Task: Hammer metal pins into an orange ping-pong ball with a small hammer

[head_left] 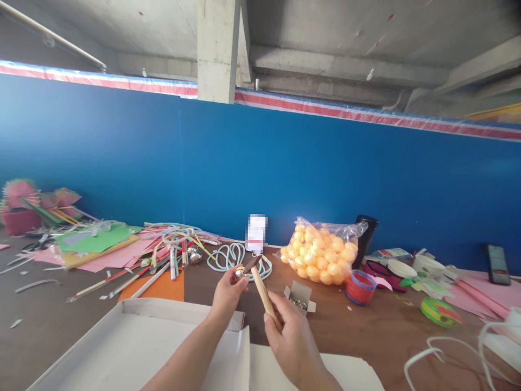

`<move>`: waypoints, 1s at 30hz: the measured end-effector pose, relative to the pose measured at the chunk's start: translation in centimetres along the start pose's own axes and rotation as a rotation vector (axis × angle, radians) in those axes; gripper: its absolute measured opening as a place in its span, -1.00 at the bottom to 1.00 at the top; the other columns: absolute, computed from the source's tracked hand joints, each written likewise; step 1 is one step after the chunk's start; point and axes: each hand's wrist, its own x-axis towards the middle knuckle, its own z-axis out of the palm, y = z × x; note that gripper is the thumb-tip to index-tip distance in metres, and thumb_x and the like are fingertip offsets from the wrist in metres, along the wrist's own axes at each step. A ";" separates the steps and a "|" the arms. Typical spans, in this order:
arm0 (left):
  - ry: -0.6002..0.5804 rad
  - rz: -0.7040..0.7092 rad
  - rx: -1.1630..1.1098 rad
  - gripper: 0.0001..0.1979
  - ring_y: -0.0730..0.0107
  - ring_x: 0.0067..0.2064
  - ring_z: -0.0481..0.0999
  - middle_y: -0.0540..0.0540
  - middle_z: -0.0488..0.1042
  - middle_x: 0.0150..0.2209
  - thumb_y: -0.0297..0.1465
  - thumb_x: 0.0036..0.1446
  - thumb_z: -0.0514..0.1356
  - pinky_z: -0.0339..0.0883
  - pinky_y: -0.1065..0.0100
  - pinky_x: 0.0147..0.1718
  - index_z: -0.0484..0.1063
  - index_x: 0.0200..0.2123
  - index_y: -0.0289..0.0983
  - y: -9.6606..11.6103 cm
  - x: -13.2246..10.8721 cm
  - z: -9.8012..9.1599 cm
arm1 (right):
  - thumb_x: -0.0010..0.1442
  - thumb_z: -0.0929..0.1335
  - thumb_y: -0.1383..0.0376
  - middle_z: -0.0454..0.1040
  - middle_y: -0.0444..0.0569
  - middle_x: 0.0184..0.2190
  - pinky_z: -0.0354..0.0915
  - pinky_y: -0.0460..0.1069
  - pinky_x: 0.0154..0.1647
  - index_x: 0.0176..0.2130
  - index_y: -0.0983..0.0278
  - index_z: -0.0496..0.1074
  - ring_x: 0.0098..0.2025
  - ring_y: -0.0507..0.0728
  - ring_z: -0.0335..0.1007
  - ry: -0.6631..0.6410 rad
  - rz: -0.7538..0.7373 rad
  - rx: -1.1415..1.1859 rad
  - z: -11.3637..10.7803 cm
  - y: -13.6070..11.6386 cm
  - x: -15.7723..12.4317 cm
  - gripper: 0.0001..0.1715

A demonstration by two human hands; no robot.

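Observation:
My right hand (291, 339) is wrapped around the pale wooden handle of a hammer (264, 296). The dark head at its far end points up and lies close to the fingers of my left hand (228, 290). That left hand is closed in a pinch on a small shiny round metal piece (240, 272); its exact kind is not clear. Beyond both hands is a coil of light blue cord (228, 256). A small open cardboard box (300, 297) with little brassy pieces inside stands just past my right hand.
A white open tray-like box (183, 336) lies under my forearms. Behind stand a bag of orange balls (319, 252) and a dark cylinder (365, 239). A red-and-blue tub (361, 287) and green tape-like disc (439, 312) sit right. Paper strips and sticks (163, 255) pile up left.

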 end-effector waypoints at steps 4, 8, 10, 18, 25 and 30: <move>0.000 -0.010 0.000 -0.53 0.43 -0.40 0.42 -0.07 0.46 -0.37 -0.31 -0.21 0.33 0.34 0.44 -0.41 0.42 -0.15 -0.28 0.2 -0.1 0.0 | 0.09 0.23 0.38 0.45 0.03 -0.11 0.33 -0.01 -0.09 0.04 0.23 0.31 -0.10 0.17 0.39 0.017 0.015 0.024 0.1 0.1 0.0 -0.52; 0.002 -0.021 -0.014 -0.54 0.43 -0.41 0.43 -0.07 0.48 -0.36 -0.32 -0.24 0.34 0.34 0.44 -0.42 0.43 -0.17 -0.27 0.3 -0.2 0.0 | 0.09 0.24 0.39 0.45 0.05 -0.11 0.34 0.00 -0.09 0.03 0.24 0.32 -0.12 0.17 0.40 0.042 0.006 0.046 0.1 0.2 0.0 -0.52; 0.008 -0.024 -0.028 -0.54 0.44 -0.42 0.43 -0.05 0.47 -0.38 -0.32 -0.25 0.34 0.34 0.44 -0.42 0.43 -0.18 -0.27 0.2 -0.1 0.0 | 0.08 0.24 0.39 0.47 0.04 -0.15 0.34 0.00 -0.10 0.01 0.24 0.34 -0.13 0.18 0.41 0.017 -0.001 0.024 0.1 0.2 0.0 -0.53; -0.025 0.001 -0.016 -0.55 0.43 -0.42 0.42 -0.05 0.46 -0.40 -0.31 -0.20 0.32 0.35 0.42 -0.43 0.42 -0.16 -0.27 -0.3 0.2 -0.1 | 0.09 0.24 0.39 0.45 0.04 -0.08 0.35 -0.02 -0.11 0.05 0.24 0.30 -0.12 0.16 0.41 0.061 0.009 0.060 -0.1 0.2 0.0 -0.51; -0.005 -0.014 -0.046 -0.54 0.45 -0.44 0.43 -0.06 0.45 -0.42 -0.33 -0.21 0.32 0.35 0.43 -0.44 0.41 -0.16 -0.29 -0.2 0.0 -0.1 | 0.07 0.24 0.40 0.46 0.03 -0.13 0.31 0.01 -0.07 0.02 0.24 0.34 -0.10 0.18 0.39 -0.008 0.013 -0.001 0.0 0.4 0.0 -0.52; -0.031 0.015 0.001 -0.53 0.44 -0.43 0.43 -0.07 0.45 -0.40 -0.29 -0.18 0.31 0.34 0.45 -0.45 0.40 -0.14 -0.29 -0.4 0.1 -0.2 | 0.11 0.23 0.38 0.42 0.04 -0.07 0.31 -0.01 -0.06 0.07 0.23 0.27 -0.08 0.16 0.37 0.000 0.012 0.059 -0.2 0.1 0.0 -0.50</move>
